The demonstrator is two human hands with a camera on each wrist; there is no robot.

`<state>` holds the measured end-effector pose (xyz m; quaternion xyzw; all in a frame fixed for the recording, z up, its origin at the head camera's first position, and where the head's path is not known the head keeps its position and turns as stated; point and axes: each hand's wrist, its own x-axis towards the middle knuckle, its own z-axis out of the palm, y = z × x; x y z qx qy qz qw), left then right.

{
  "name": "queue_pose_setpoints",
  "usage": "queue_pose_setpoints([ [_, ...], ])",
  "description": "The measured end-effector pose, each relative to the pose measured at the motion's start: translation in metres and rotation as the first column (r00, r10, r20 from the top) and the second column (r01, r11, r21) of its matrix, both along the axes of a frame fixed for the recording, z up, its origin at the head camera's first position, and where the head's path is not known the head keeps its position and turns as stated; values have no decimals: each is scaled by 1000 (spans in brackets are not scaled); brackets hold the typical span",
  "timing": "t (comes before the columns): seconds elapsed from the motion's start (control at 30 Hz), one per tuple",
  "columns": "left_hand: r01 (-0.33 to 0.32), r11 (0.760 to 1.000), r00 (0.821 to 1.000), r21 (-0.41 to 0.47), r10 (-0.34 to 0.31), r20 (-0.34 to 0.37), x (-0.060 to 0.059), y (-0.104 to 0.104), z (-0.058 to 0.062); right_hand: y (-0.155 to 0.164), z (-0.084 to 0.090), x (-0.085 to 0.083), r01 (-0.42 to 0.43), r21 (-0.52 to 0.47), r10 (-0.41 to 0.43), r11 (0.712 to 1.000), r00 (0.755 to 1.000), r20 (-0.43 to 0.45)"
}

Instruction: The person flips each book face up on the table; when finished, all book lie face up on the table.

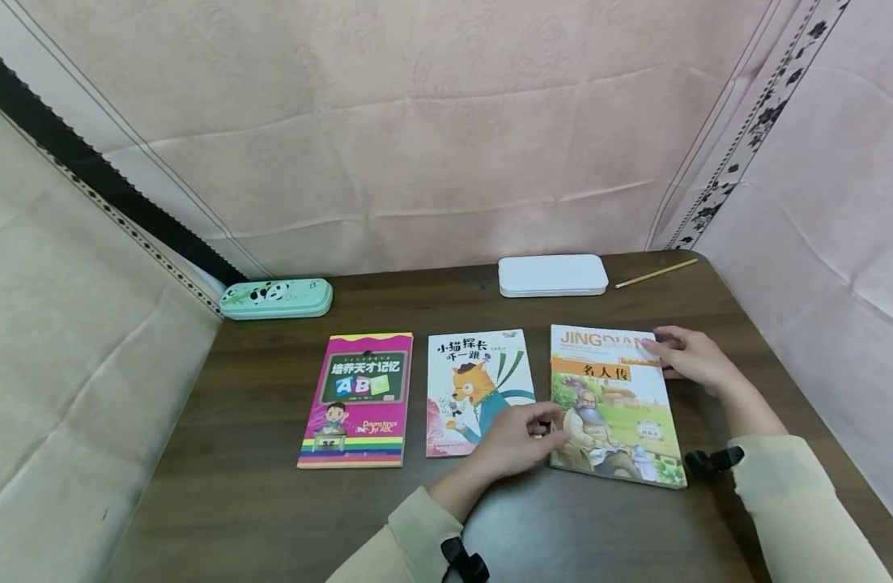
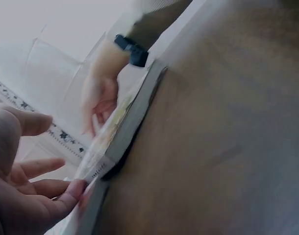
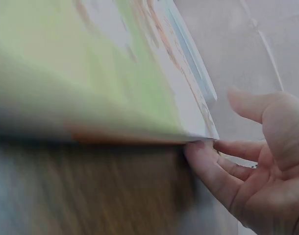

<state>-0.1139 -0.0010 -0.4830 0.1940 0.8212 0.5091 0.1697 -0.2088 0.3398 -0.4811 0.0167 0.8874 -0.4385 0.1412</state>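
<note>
A book with an orange title band and a garden scene on its cover lies at the right of the dark table. My right hand grips its upper right edge, thumb at the cover's corner; in the right wrist view, thumb and fingers meet that corner. My left hand is at the book's left edge, fingers loosely bent, its thumb touching the spine side in the left wrist view. Partly behind that hand is a white book with an orange cat. A pink book lies farther left.
At the back left stands a mint-green pencil case with panda pictures. A white case and a thin yellowish stick lie at the back right. Pale cloth hangings enclose the table on three sides.
</note>
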Motion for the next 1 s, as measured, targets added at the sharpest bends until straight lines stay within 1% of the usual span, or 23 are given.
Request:
queue_pose_setpoints([
  [0.1,-22,997,998,77,17,68,6,6,0,-6,3,0,17,15,-17,1000,1000,-1],
  [0.23,-54,981,989,188,27,144,10,12,0,-13,6,0,42,81,-40,996,999,-26],
  [0.33,-69,970,986,232,31,164,11,15,-1,-18,7,0,53,125,-48,991,998,-43],
  [0.47,-83,962,983,262,36,179,11,16,-3,-20,7,-1,59,144,-52,988,997,-55],
  [0.6,-69,960,982,272,17,189,9,15,-3,-20,5,-1,61,171,-45,983,994,-99],
  [0.7,-57,966,980,250,6,201,7,12,-1,-20,3,0,62,197,-32,978,988,-152],
  [0.77,-47,976,982,215,6,188,5,8,0,-23,2,2,72,222,-27,972,979,-201],
  [0.8,-39,981,986,191,7,165,5,4,1,-25,1,2,81,239,-24,968,973,-230],
  [0.87,-29,993,995,117,18,100,2,-6,3,-32,1,6,104,267,-22,958,956,-293],
  [0.93,-44,998,999,42,43,30,-1,-20,2,-41,3,10,124,274,-23,954,939,-343],
  [1.0,-69,997,997,-30,68,-36,-5,-37,0,-51,5,14,121,263,-17,957,930,-367],
])
